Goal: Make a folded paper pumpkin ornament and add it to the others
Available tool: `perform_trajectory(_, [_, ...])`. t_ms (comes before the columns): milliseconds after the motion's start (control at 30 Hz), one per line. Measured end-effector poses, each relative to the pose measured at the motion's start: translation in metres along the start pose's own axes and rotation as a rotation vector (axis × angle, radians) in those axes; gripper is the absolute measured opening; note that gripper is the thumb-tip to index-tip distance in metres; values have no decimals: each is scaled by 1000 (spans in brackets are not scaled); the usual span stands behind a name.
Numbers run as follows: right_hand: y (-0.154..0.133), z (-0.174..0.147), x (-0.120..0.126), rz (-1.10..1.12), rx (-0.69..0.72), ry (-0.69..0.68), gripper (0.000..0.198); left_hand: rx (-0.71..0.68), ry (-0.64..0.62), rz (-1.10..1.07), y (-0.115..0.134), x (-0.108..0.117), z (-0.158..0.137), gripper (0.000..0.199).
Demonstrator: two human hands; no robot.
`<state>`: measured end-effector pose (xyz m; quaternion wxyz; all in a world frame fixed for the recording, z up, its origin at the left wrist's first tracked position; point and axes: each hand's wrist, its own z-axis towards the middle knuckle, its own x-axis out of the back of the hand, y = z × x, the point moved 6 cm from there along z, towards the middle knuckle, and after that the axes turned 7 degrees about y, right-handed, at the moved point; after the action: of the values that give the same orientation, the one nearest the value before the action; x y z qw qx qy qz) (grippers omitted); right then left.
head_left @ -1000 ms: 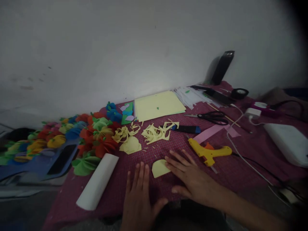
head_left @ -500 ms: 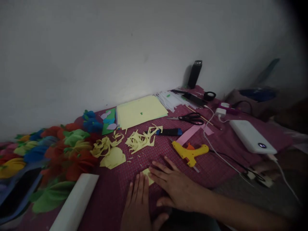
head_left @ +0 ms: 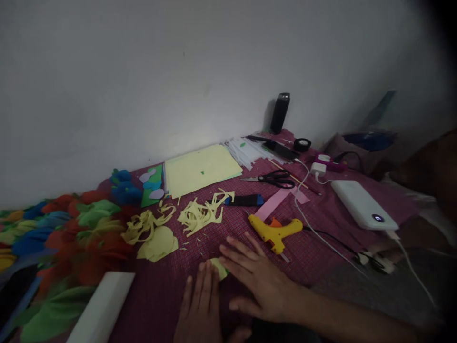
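Lying open with fingers outstretched, the left hand (head_left: 200,305) and right hand (head_left: 262,280) partly cover a small yellow paper piece (head_left: 219,268) on the surface (head_left: 152,300); a glue gun (head_left: 274,233) sits at its two o'clock, paper strips (head_left: 200,215) at eleven.

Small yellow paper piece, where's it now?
Head view, low and about centre: the small yellow paper piece lies on the maroon cloth between the left hand and right hand, left of the yellow glue gun.

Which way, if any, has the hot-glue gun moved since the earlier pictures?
No: the hot-glue gun keeps its place relative to the scissors; the view shifted.
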<state>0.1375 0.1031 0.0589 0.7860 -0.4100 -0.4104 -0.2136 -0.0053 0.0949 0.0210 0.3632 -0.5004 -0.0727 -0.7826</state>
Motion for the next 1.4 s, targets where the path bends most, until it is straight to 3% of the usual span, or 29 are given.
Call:
perform_trajectory(100, [2, -1, -1, -44, -31, 12, 62, 52, -19, -28, 4, 3, 8, 96])
perform_trajectory(300, [-5, 1, -13, 7, -19, -94, 58, 99, -65, -45, 4, 3, 7, 92])
perform_trajectory(533, [-11, 5, -13, 42, 13, -220, 64, 59, 30, -45, -2, 1, -8, 101])
perform_trajectory(867, [-9, 3, -14, 36, 38, -174, 66, 93, -121, -22, -3, 10, -9, 90])
perform_trajectory(1033, [-9, 9, -14, 5, 58, -143, 65, 180, -123, 2, -7, 18, -6, 92])
perform_trajectory(1133, [-11, 12, -16, 28, 49, -172, 64, 159, -142, -46, -5, 13, -3, 91])
perform_trajectory(1400, [-13, 15, -9, 61, 64, -199, 68, 108, 3, -87, -7, 0, -10, 98])
